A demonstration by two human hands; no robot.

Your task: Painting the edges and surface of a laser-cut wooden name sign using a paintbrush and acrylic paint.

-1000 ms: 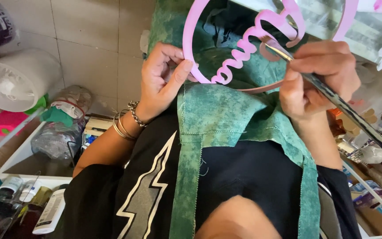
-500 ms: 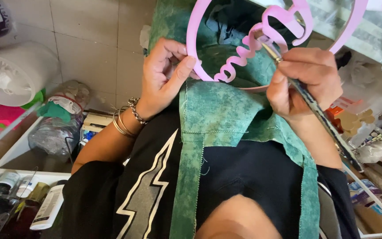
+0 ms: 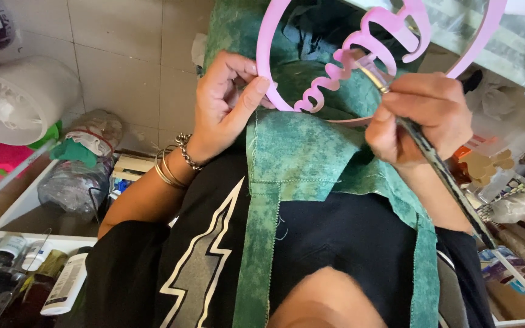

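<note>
Left hand (image 3: 229, 103) closed around the edge of a pink cut-out shape (image 3: 347, 58), thumb and fingers pinching its curved outer band near the lower left. Right hand (image 3: 423, 115) gripping a thin paintbrush (image 3: 439, 167), fingers bunched close to the front end, bristle tip touching the wavy inner part of the pink shape. Long dark handle running down and to the right, past the wrist. Pink shape held up in front of the chest, above a green mottled apron (image 3: 299, 158) worn over a black shirt (image 3: 347, 237) with a pale lightning bolt print. Metal bangles (image 3: 168, 167) and a chain bracelet on the left wrist.

Pale tiled floor (image 3: 116, 67) below on the left. White plastic bucket (image 3: 16, 100) standing there, with something bright pink just beside it. Clear plastic bag (image 3: 77, 176) with crumpled contents near the bucket, at the left elbow. White bottle (image 3: 65, 285) and small jars at the lower left on a shelf. Cluttered shelves on the right with brown card pieces (image 3: 481, 164) and packets, too jumbled to tell apart.
</note>
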